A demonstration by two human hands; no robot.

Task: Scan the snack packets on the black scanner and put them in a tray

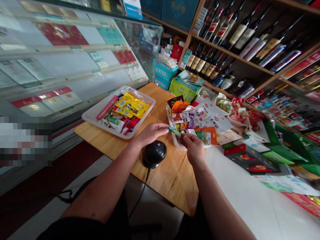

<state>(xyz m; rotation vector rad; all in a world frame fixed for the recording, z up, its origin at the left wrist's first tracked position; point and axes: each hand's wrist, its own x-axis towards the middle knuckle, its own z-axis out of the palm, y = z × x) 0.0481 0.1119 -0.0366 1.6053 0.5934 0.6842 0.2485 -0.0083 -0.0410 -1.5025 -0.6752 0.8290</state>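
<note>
Between my two hands is a small, slim snack packet (174,130), green and blue, stretched level above the wooden table. My left hand (155,130) pinches its left end, and my right hand (192,144) grips the other end. Just behind it stands a white tray (177,144) heaped with snack packets in orange, purple, white and green. To the left, a second white tray (91,116) holds yellow and red packets and a pink stick-shaped one. A black dome-shaped scanner (155,152) with a cable sits on the table below my left hand.
The small wooden table (172,180) has its front edge close to my legs. A glass display case (82,66) runs along the left. Wine bottles (240,35) fill shelves at the back right. Boxes and a green crate (282,143) stand on the right.
</note>
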